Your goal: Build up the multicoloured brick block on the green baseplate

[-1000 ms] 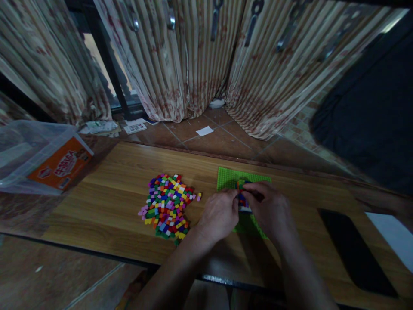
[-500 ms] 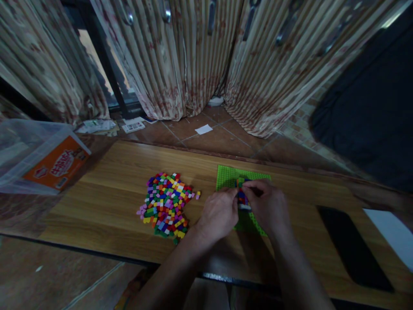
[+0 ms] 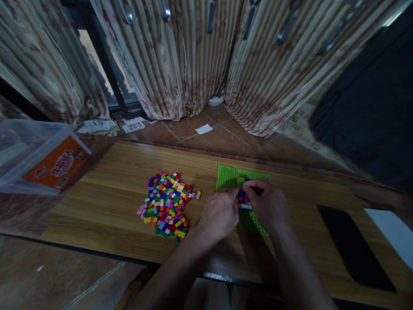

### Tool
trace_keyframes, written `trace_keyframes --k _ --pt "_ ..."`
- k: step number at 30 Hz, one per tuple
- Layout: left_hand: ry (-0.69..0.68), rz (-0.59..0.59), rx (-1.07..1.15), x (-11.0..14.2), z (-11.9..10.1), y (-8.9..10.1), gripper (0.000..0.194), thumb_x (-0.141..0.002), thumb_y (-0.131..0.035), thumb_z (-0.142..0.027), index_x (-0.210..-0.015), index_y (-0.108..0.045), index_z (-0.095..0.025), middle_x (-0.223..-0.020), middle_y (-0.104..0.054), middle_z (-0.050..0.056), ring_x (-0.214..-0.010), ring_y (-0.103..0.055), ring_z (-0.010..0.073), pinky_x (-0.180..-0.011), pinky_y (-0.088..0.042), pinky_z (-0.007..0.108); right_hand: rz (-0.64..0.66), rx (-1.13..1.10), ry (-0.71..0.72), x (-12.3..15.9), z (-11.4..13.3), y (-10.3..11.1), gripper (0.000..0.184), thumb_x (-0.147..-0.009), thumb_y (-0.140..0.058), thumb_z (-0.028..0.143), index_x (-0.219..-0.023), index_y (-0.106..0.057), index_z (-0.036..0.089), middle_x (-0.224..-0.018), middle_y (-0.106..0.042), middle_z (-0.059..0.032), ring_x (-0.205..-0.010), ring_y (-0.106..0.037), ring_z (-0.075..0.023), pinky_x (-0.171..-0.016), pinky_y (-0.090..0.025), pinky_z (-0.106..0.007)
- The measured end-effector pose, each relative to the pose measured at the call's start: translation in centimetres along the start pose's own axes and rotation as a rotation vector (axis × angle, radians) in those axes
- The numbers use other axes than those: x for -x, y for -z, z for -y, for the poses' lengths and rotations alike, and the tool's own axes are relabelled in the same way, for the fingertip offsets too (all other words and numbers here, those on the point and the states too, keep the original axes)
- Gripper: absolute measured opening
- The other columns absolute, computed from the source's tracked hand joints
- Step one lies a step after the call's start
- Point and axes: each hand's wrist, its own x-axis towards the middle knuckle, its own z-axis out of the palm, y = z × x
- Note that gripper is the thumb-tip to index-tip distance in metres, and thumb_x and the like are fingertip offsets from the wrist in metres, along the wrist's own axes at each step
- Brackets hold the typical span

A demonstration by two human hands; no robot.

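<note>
On the wooden table lies a green studded baseplate (image 3: 226, 175), partly covered by my hands. A small build of coloured toy bricks (image 3: 244, 199), with blue, red, white and green showing, stands on its middle. My left hand (image 3: 222, 211) is closed at the left side of this build, fingertips pressed against it. From the right, my right hand (image 3: 266, 202) reaches its top with thumb and forefinger pinched together. Whatever sits between the fingertips of either hand is too small or hidden to name. Left of the baseplate spreads a pile of loose toy bricks (image 3: 167, 204) in many colours.
A clear plastic bin (image 3: 41, 129) with an orange label stands at the far left. To the right, a black flat slab (image 3: 355, 247) and a white sheet (image 3: 392, 232) lie on the table (image 3: 106, 189). Curtains (image 3: 180, 64) hang behind, beyond the tiled floor.
Both hands stay at the brick build with almost no movement. My right fingers have shifted very slightly; the loose pile looks the same.
</note>
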Motion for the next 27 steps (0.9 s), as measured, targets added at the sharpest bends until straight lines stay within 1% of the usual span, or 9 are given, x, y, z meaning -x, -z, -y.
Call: trace_keyframes --k 7,11,16,19,22,24,25,27 --pt "-0.004 -0.004 -0.018 0.0 0.1 -0.3 0.029 -0.093 -0.035 -0.017 -0.103 -0.063 -0.018 -0.095 -0.069 0.006 -0.084 -0.066 0.02 -0.078 -0.051 0.03 -0.015 0.003 -0.023 -0.1 0.3 -0.1 0.02 -0.076 -0.054 0.029 -0.069 -0.069 0.019 -0.078 -0.068 -0.0068 -0.072 -0.064 -0.0202 -0.068 -0.048 -0.034" --pt "0.004 -0.001 -0.042 0.1 0.0 -0.3 0.027 -0.092 -0.036 -0.017 -0.101 -0.062 -0.017 -0.094 -0.069 0.007 -0.084 -0.066 0.0206 -0.077 -0.051 0.03 -0.029 0.016 0.002 0.0 0.5 -0.1 0.02 -0.077 -0.053 0.027 -0.068 -0.068 0.02 -0.077 -0.068 -0.0058 -0.07 -0.062 -0.0189 -0.066 -0.048 -0.033" --pt "-0.002 0.0 -0.042 0.1 0.1 -0.4 0.03 -0.093 -0.035 -0.017 -0.104 -0.062 -0.017 -0.095 -0.069 0.008 -0.085 -0.066 0.0206 -0.08 -0.052 0.032 -0.019 0.0 0.004 0.1 0.3 -0.1 0.02 -0.077 -0.053 0.029 -0.069 -0.069 0.019 -0.077 -0.068 -0.0065 -0.071 -0.063 -0.0197 -0.068 -0.049 -0.034" --pt "0.009 0.007 -0.017 0.1 0.1 -0.4 0.03 -0.093 -0.037 -0.019 -0.108 -0.063 -0.018 -0.099 -0.07 0.008 -0.089 -0.067 0.0203 -0.083 -0.052 0.031 -0.04 -0.091 -0.032 0.0 -0.2 0.1 0.019 -0.076 -0.058 0.033 -0.071 -0.071 0.019 -0.079 -0.069 -0.0061 -0.073 -0.064 -0.0202 -0.071 -0.05 -0.035" --pt "0.057 -0.022 0.024 0.0 0.2 0.1 0.033 -0.092 -0.039 -0.02 -0.114 -0.064 -0.02 -0.105 -0.072 0.007 -0.094 -0.068 0.0203 -0.088 -0.052 0.032 -0.102 -0.27 -0.175 -0.2 -0.4 0.5 0.02 -0.073 -0.064 0.037 -0.075 -0.072 0.018 -0.076 -0.071 -0.0058 -0.07 -0.065 -0.0204 -0.068 -0.052 -0.036" --pt "0.11 -0.062 0.058 -0.2 0.4 0.8 0.035 -0.092 -0.04 -0.02 -0.118 -0.063 -0.019 -0.109 -0.072 0.007 -0.096 -0.068 0.0204 -0.091 -0.051 0.032 -0.157 -0.399 -0.251 -0.3 -0.2 1.0 0.022 -0.071 -0.068 0.038 -0.076 -0.072 0.017 -0.073 -0.071 -0.0049 -0.068 -0.065 -0.0203 -0.066 -0.052 -0.035" --pt "0.134 -0.089 0.079 -0.4 0.7 1.3 0.036 -0.091 -0.041 -0.02 -0.12 -0.063 -0.019 -0.11 -0.072 0.008 -0.098 -0.068 0.0204 -0.092 -0.051 0.032 -0.181 -0.442 -0.263 -0.3 0.1 1.2 0.022 -0.07 -0.07 0.038 -0.076 -0.071 0.017 -0.073 -0.071 -0.0044 -0.068 -0.065 -0.02 -0.065 -0.053 -0.035" --pt "0.167 -0.166 0.128 -0.6 1.4 2.5 0.037 -0.091 -0.043 -0.019 -0.121 -0.063 -0.016 -0.114 -0.071 0.009 -0.101 -0.067 0.0204 -0.095 -0.05 0.032 -0.205 -0.476 -0.237 -0.2 0.9 1.7 0.02 -0.071 -0.071 0.037 -0.077 -0.071 0.018 -0.074 -0.071 -0.0032 -0.068 -0.065 -0.019 -0.066 -0.052 -0.033"
